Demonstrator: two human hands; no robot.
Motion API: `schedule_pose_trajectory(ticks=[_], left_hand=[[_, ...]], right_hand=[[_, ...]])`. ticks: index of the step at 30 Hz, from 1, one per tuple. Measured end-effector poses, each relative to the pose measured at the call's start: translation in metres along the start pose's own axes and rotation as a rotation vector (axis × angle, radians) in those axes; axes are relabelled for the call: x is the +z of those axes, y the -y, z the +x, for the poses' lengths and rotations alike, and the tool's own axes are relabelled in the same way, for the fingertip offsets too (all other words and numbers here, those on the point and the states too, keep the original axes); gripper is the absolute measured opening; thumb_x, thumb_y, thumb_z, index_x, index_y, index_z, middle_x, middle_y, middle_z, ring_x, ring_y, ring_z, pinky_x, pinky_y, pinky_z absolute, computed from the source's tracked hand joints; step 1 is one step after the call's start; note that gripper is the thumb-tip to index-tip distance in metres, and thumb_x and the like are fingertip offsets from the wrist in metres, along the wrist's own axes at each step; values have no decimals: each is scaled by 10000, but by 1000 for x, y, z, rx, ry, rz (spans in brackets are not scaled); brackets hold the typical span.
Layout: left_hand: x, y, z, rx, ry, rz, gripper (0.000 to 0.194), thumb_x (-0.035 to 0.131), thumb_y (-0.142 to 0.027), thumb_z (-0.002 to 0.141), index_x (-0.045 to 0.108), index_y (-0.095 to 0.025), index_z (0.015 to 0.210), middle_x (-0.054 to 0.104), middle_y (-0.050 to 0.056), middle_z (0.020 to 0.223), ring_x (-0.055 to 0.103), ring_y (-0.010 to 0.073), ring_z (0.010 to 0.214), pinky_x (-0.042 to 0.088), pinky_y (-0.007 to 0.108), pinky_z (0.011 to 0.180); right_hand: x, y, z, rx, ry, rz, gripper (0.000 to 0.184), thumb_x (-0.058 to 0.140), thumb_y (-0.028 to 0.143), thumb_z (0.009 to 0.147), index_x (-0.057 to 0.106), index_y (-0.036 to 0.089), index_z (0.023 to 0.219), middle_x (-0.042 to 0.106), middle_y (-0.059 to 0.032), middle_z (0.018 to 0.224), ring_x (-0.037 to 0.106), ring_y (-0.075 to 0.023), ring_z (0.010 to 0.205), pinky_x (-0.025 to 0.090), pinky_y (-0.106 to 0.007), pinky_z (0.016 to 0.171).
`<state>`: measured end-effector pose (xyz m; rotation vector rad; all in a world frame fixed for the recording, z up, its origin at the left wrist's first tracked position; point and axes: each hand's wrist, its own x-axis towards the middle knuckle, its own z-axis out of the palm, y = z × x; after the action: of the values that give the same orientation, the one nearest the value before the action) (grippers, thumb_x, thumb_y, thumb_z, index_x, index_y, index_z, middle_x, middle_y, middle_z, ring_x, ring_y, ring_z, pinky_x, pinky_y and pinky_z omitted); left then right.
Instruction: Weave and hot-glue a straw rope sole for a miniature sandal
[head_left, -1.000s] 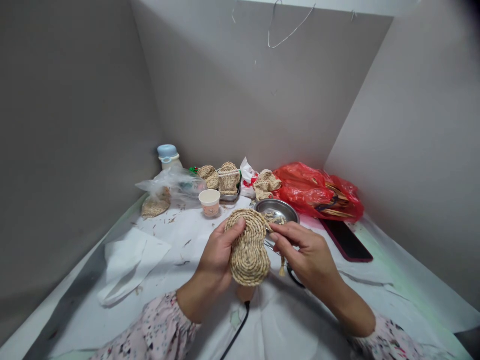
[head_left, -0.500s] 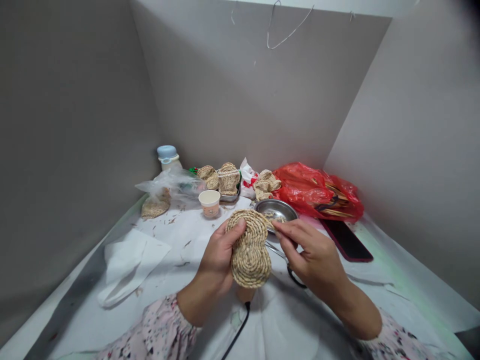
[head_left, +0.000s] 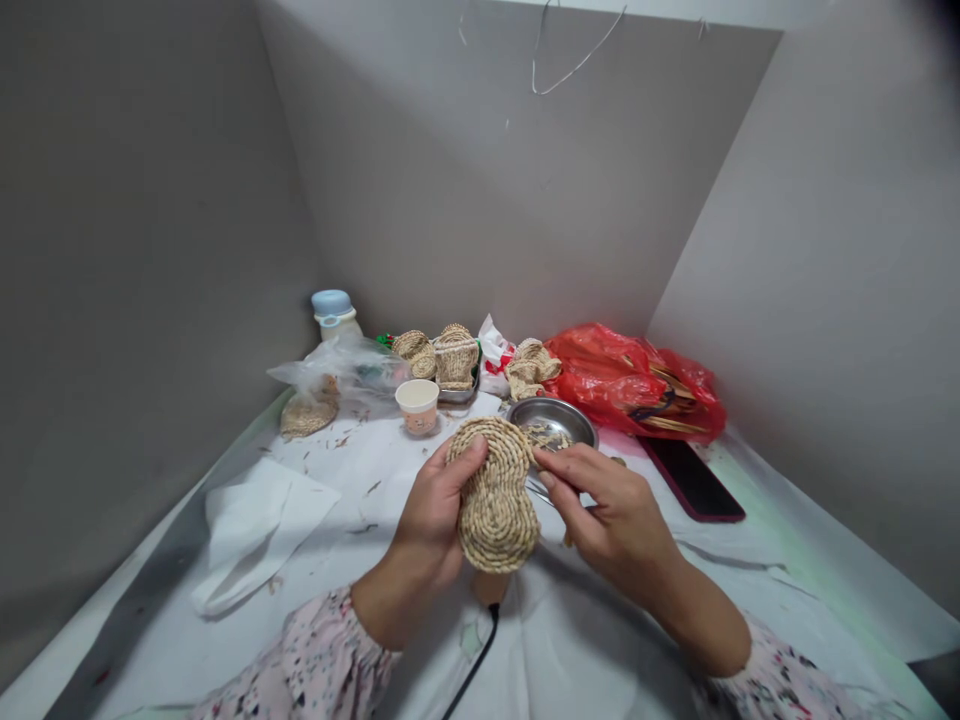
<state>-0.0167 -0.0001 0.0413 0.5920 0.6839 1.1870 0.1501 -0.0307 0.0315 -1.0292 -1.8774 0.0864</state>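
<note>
My left hand (head_left: 435, 515) is closed on a figure-eight coil of braided straw (head_left: 499, 495), thumb on its front face and fingers behind. The coil is held upright, its two round lobes facing me. At the upper right edge of the coil, my right hand (head_left: 607, 505) pinches the loose end of the straw braid between thumb and forefinger. Scissors (head_left: 541, 491) lie on the table behind my right hand, mostly covered by it. Below the coil a brown object with a black cord (head_left: 487, 630) is partly hidden.
Behind the coil stand a steel bowl (head_left: 577, 420) with straw scraps and a paper cup (head_left: 418, 405). Woven straw pieces (head_left: 455, 360) sit farther back. To the right are a red plastic bag (head_left: 600, 375) and a phone (head_left: 694, 480); to the left, white paper (head_left: 262, 530).
My right hand drew slightly away from the coil with the braid end, then came back close to its edge. The left hand keeps its hold.
</note>
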Motion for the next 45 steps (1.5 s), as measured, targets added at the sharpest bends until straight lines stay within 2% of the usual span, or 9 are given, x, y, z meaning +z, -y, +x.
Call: schedule_pose_trajectory(ticks=[8, 13, 19, 24, 28, 31, 35, 39, 45], left_hand=[[0, 2, 1, 42, -9, 13, 215, 705, -198, 787, 642, -143, 985, 722, 55, 852, 683, 178, 744, 572, 313, 732], [-2, 2, 2, 50, -30, 25, 219, 716, -188, 768, 640, -142, 968, 721, 55, 827, 685, 183, 709, 583, 317, 685], [-4, -1, 3, 4, 1, 48, 236, 722, -187, 745, 644, -123, 959, 721, 74, 785, 689, 194, 646, 585, 321, 631], [-3, 1, 1, -8, -20, 55, 264, 738, -180, 726, 649, -130, 970, 722, 64, 798, 689, 182, 658, 575, 296, 639], [-1, 4, -1, -7, -48, 42, 298, 775, -177, 691, 665, -136, 964, 730, 64, 874, 691, 171, 728, 563, 289, 724], [-2, 5, -2, -25, -24, 57, 308, 799, -195, 672, 671, -136, 946, 732, 65, 867, 689, 182, 735, 556, 307, 736], [-5, 1, 2, 5, 51, 141, 289, 819, -246, 665, 691, -114, 888, 724, 67, 816, 661, 170, 694, 538, 292, 682], [-8, -6, 6, 35, 49, 232, 249, 809, -286, 688, 702, -104, 819, 711, 53, 767, 622, 134, 647, 495, 247, 637], [-6, -12, 3, -3, 75, 221, 228, 805, -292, 699, 697, -112, 785, 700, 39, 695, 618, 138, 625, 481, 249, 626]], right_hand=[[8, 2, -3, 75, -13, 103, 323, 512, 120, 914, 682, 166, 1185, 716, -61, 848, 688, -166, 739, 566, -299, 711], [15, -1, -6, 112, -39, 115, 324, 528, 130, 895, 691, 128, 1175, 752, -107, 961, 714, -171, 719, 587, -303, 710], [22, 0, -11, 201, -80, 163, 296, 555, 188, 902, 713, 166, 1151, 773, -94, 978, 729, -193, 815, 596, -337, 794], [31, 4, -13, 372, -190, 224, 224, 637, 259, 852, 757, 203, 1031, 782, -75, 971, 727, -182, 695, 610, -300, 644], [40, 9, -14, 574, -250, 384, 195, 704, 316, 790, 727, 196, 942, 789, -66, 858, 741, -207, 691, 622, -325, 652], [43, 10, -14, 646, -261, 466, 202, 714, 334, 778, 672, 190, 913, 785, -72, 827, 748, -218, 721, 619, -333, 662], [39, 11, -14, 635, -230, 415, 177, 707, 325, 789, 666, 196, 902, 778, -56, 814, 736, -194, 707, 604, -308, 662], [36, 13, -14, 590, -183, 377, 135, 697, 294, 802, 676, 200, 896, 777, -40, 811, 730, -176, 697, 598, -280, 656], [36, 17, -13, 550, -220, 336, 118, 703, 281, 791, 695, 201, 878, 778, -40, 779, 731, -182, 661, 600, -277, 626]])
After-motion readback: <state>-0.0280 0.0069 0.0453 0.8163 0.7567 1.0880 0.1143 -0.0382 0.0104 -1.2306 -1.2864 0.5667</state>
